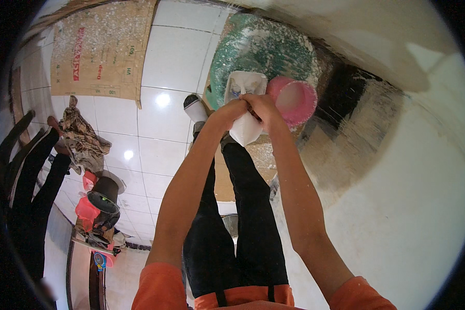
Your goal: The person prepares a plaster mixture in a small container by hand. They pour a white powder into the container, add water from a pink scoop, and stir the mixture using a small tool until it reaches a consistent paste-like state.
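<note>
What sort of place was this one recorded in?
Probably an indoor work corner, perhaps in a home or small workshop: glossy white floor tiles, a white-speckled cardboard sheet laid over them, and a pink bucket beside a white-spattered green surface.

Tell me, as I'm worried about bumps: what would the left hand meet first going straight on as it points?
Probably the right hand, whose fingers lie just ahead of the left hand, though exact depth is unclear.
</note>
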Demonstrator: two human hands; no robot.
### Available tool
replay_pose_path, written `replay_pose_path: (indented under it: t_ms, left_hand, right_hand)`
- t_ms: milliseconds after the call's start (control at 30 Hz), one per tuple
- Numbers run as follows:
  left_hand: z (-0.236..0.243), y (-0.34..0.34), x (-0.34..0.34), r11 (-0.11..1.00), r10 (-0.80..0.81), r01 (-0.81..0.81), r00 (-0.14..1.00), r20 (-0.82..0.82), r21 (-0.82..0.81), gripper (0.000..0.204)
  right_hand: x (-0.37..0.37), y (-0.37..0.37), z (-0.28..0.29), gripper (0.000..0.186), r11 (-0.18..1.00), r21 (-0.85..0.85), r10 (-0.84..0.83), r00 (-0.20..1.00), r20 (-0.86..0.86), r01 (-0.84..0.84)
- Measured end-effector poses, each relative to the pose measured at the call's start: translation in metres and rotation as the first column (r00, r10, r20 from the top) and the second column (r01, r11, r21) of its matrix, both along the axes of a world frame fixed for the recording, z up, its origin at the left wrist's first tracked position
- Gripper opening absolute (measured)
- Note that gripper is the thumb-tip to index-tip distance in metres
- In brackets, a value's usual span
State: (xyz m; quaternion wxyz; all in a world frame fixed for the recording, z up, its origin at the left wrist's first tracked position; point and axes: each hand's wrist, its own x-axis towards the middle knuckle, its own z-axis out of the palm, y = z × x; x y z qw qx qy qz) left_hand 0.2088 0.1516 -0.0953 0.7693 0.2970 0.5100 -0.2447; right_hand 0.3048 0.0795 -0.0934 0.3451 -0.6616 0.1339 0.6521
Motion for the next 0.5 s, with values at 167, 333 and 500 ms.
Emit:
replay_pose_path:
  t_ms: [167,333,500]
  left_hand:
    - [-0.020,-0.007,-0.011,0.996,-0.072,0.067,0.993,0.095,0.056,0.035]
    - [-0.013,-0.004,-0.009,0.990,-0.105,0.078,0.964,0.243,0.117,0.037]
    - [-0.008,0.000,0.000,0.987,-0.139,0.129,0.984,0.115,0.091,0.039]
  right_hand:
    - [-0.006,0.002,0.005,0.026,0.988,-0.061,-0.142,0.989,-0.031,0.140]
    - [-0.009,-0.003,-0.006,0.041,0.969,-0.022,-0.245,0.969,-0.025,0.245]
    - [-0.009,0.007,-0.009,0.037,0.966,-0.055,-0.251,0.966,0.060,0.254]
